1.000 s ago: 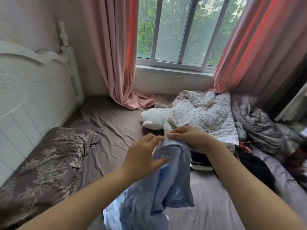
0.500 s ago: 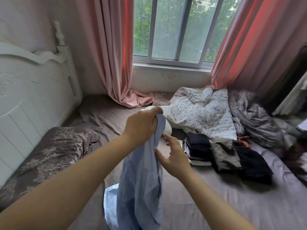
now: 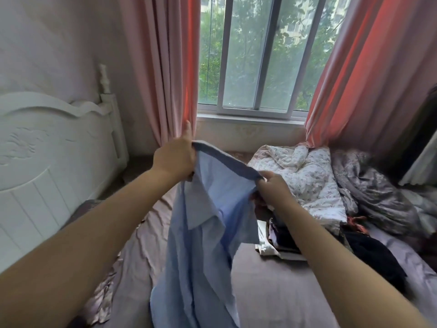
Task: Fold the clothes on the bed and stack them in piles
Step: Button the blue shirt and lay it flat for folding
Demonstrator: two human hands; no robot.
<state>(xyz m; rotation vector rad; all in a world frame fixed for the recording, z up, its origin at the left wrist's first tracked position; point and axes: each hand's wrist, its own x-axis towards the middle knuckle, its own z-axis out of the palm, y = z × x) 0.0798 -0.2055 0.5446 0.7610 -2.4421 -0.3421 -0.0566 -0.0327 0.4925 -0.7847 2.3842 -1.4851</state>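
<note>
- my left hand [image 3: 176,157] and right hand [image 3: 272,185] each grasping an end of the blue shirt [image 3: 208,233], stretched up over the bed [image 3: 272,292]
- folded dark clothes [image 3: 283,235] piled by the right edge

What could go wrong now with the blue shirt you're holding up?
The blue shirt hangs bunched between the left hand and right hand, so it may fold crooked. Its lower part could drag and wrinkle on the bed sheet, or swing into the pile of dark clothes.
</note>
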